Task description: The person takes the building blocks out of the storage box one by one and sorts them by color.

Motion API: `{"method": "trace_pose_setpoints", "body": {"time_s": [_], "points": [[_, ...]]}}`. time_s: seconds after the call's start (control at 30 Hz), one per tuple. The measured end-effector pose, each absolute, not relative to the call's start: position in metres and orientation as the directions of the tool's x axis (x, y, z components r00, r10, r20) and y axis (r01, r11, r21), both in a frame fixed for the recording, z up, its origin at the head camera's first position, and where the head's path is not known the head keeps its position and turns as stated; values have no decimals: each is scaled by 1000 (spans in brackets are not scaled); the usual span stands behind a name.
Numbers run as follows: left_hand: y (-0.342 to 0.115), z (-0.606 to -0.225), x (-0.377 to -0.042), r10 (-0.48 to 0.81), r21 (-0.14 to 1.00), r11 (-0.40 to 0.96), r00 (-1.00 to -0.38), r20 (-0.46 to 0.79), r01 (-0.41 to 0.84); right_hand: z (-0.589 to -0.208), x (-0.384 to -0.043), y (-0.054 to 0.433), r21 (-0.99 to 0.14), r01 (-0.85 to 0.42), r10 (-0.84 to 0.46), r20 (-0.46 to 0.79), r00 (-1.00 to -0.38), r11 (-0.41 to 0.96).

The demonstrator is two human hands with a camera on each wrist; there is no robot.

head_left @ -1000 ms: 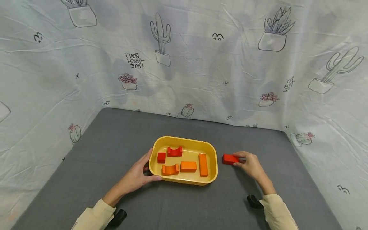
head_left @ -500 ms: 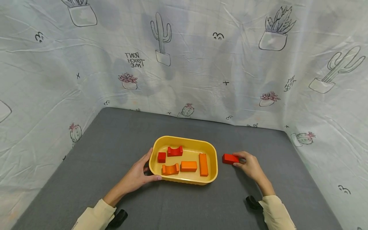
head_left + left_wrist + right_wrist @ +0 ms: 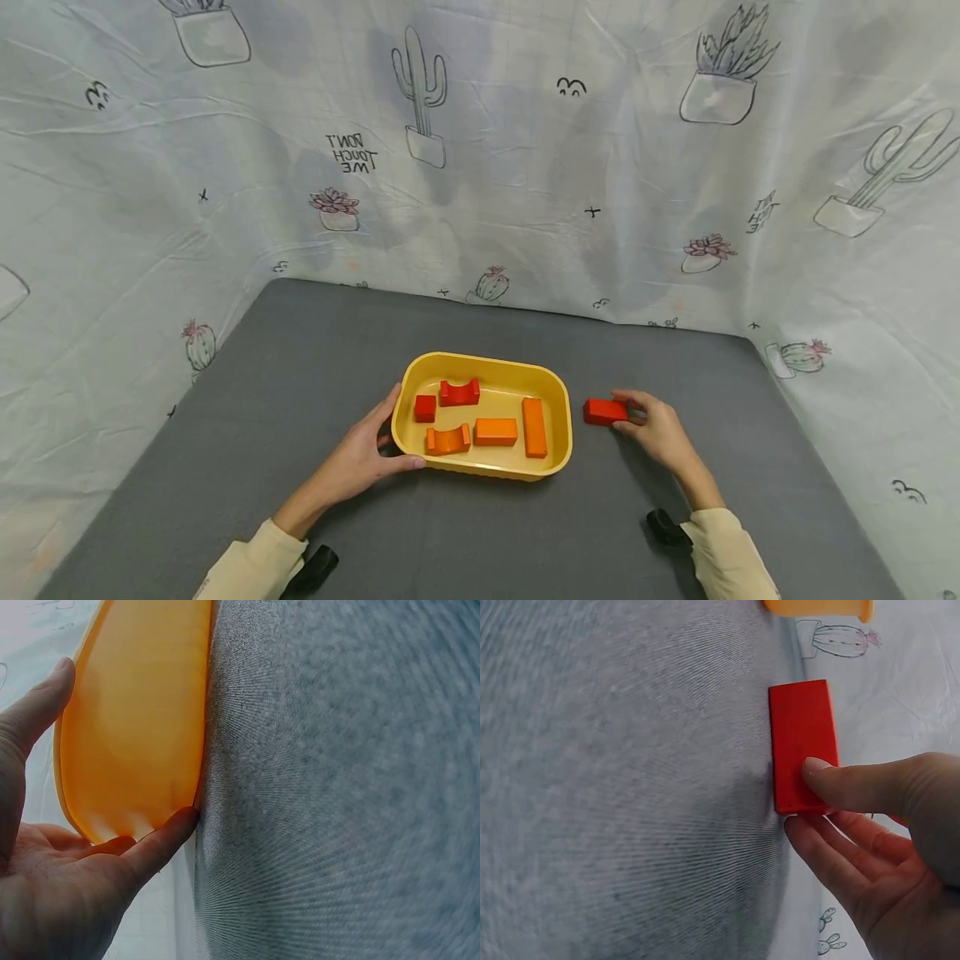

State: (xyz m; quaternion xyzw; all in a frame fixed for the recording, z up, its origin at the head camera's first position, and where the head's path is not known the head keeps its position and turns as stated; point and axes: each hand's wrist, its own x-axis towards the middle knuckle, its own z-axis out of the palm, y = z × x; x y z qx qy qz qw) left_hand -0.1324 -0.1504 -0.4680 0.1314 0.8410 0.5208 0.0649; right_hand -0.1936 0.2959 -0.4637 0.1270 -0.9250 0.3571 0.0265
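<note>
A yellow plastic tub (image 3: 480, 475) stands on the table, and my left hand (image 3: 360, 454) grips its left end. In the left wrist view the thumb lies at the tub's rim and the fingers (image 3: 161, 844) go round the end wall. Inside the tub lie a small red block (image 3: 425, 408), a red block with a curved cutout (image 3: 460, 392), an orange block with a curved cutout (image 3: 447, 440), an orange rectangular block (image 3: 495, 432) and a long orange block (image 3: 534, 427). Right of the tub, my right hand (image 3: 660, 433) pinches a red rectangular block (image 3: 802, 727) between thumb and fingers, at table level.
Grey cloth covers the table (image 3: 480, 542). A white curtain (image 3: 510, 150) with printed cacti stands along the back and both sides. Each wrist carries a black device, such as the black strap piece (image 3: 666, 527) at the right wrist.
</note>
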Motion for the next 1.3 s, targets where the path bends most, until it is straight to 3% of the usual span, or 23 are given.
{"method": "trace_pose_setpoints", "body": {"time_s": [0.27, 0.53, 1.3], "points": [[-149, -468, -132, 284, 898, 415, -959, 25, 146, -452, -194, 294, -671, -251, -194, 160, -968, 698], [-152, -467, -131, 281, 902, 407, -959, 29, 146, -437, -193, 276, -706, -366, -230, 285, -931, 606], [-151, -468, -132, 269, 891, 435, -963, 10, 131, -423, -198, 237, -744, -440, -304, 324, -896, 504]]}}
